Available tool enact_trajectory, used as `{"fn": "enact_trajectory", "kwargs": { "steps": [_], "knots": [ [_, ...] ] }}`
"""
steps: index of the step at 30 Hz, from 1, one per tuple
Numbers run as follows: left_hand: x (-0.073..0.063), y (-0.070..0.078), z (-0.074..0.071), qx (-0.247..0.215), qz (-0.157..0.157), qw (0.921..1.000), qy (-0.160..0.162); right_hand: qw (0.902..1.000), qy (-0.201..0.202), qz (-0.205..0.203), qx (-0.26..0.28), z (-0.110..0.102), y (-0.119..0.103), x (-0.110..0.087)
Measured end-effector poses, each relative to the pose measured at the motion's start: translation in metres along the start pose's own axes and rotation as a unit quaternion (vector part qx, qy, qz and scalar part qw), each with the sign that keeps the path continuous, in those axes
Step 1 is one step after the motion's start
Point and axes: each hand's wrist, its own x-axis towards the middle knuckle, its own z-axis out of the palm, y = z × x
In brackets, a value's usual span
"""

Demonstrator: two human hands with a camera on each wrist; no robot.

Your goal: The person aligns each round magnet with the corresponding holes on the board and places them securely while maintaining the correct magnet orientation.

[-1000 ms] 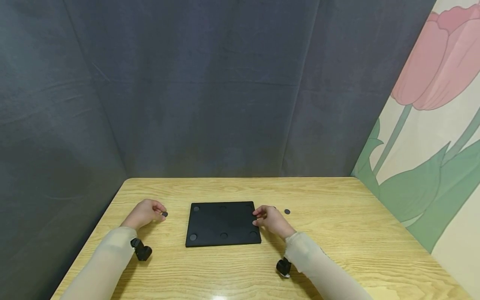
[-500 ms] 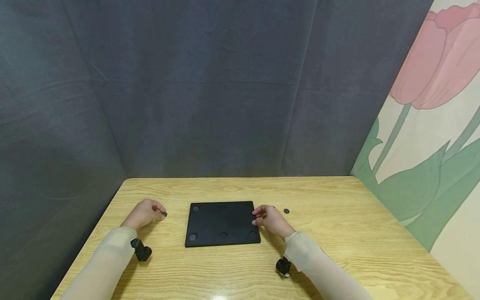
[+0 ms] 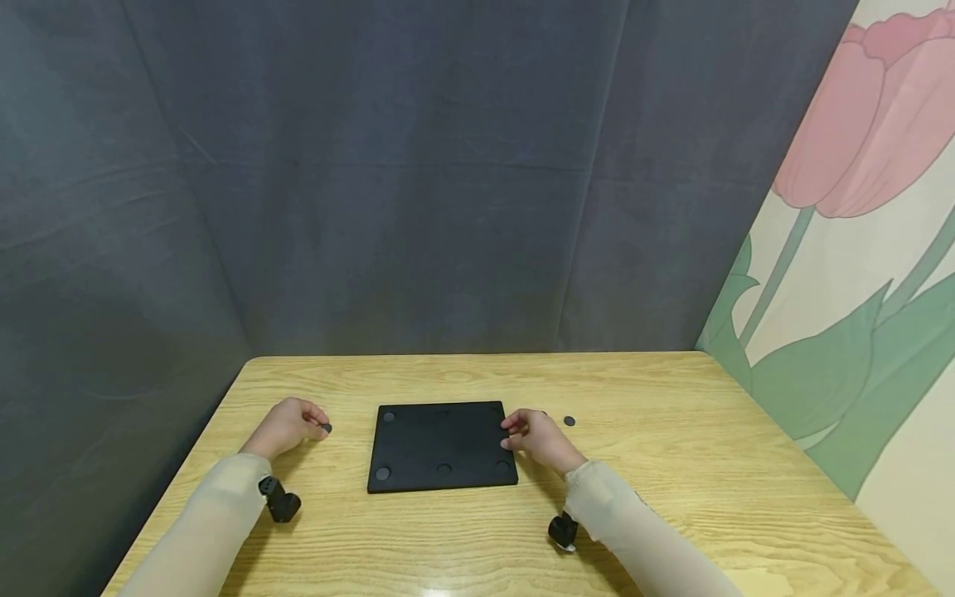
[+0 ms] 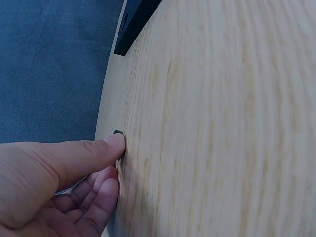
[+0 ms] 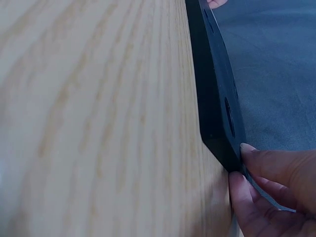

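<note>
A flat black rectangular board [image 3: 440, 439] lies on the table, with round recesses near its edges. Lighter grey discs show at its two left corners, one of them the near-left disc [image 3: 383, 473]. Left of the board, my left hand [image 3: 287, 427] pinches a small dark disc [image 3: 327, 428] between thumb and fingers, close over the wood; in the left wrist view the thumb covers most of this disc [image 4: 118, 132]. My right hand [image 3: 543, 439] holds the board's right edge, the thumb on its upper face and a finger against its side [image 5: 228, 159].
Behind the right hand lies a loose dark disc [image 3: 569, 420], and a second one beside it is mostly hidden by the hand. The wooden table [image 3: 418, 539] ends at a dark curtain [image 3: 418, 182]. A tulip mural [image 3: 843, 332] covers the right wall.
Both hands keep their places and their holds. Only the head view has shifted very slightly.
</note>
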Motion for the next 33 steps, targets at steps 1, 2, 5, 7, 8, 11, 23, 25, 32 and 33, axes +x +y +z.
{"fn": "enact_trajectory", "kwargs": {
  "steps": [1, 2, 5, 7, 8, 11, 23, 25, 32, 33],
  "knots": [
    [0.0, 0.0, 0.0, 0.002, 0.0, 1.0, 0.001, 1.0, 0.0, -0.001, 0.0, 0.0, 0.0, 0.0],
    [-0.001, 0.0, 0.0, 0.002, 0.0, 1.0, 0.003, 1.0, 0.0, -0.001, -0.001, 0.0, 0.0, 0.0],
    [-0.002, 0.001, 0.0, 0.002, -0.004, 1.0, 0.008, 1.0, 0.0, -0.002, -0.001, 0.0, 0.0, 0.0],
    [-0.002, 0.001, 0.0, 0.0, -0.004, 1.0, 0.008, 1.0, 0.001, -0.001, 0.0, 0.0, -0.001, -0.001],
    [-0.003, 0.001, 0.0, -0.001, -0.004, 1.0, 0.007, 1.0, 0.001, -0.001, 0.001, 0.0, -0.001, -0.001],
    [-0.002, 0.004, -0.001, -0.003, -0.006, 1.0, 0.003, 1.0, 0.0, 0.0, 0.003, 0.0, -0.001, -0.001],
    [-0.005, 0.044, 0.01, -0.015, 0.04, 0.9991, -0.006, 0.9999, 0.0, 0.0, -0.015, -0.001, -0.002, 0.0],
    [-0.006, 0.054, 0.012, -0.018, 0.049, 0.9986, -0.012, 0.9999, 0.001, -0.001, -0.017, -0.001, -0.002, -0.001],
    [-0.008, 0.084, 0.019, -0.014, 0.082, 0.9962, -0.025, 0.9999, 0.0, -0.002, -0.014, 0.0, -0.001, -0.001],
    [-0.008, 0.088, 0.02, -0.015, 0.086, 0.9958, -0.027, 0.9999, 0.0, -0.002, -0.014, 0.0, -0.001, -0.001]
  ]
}}
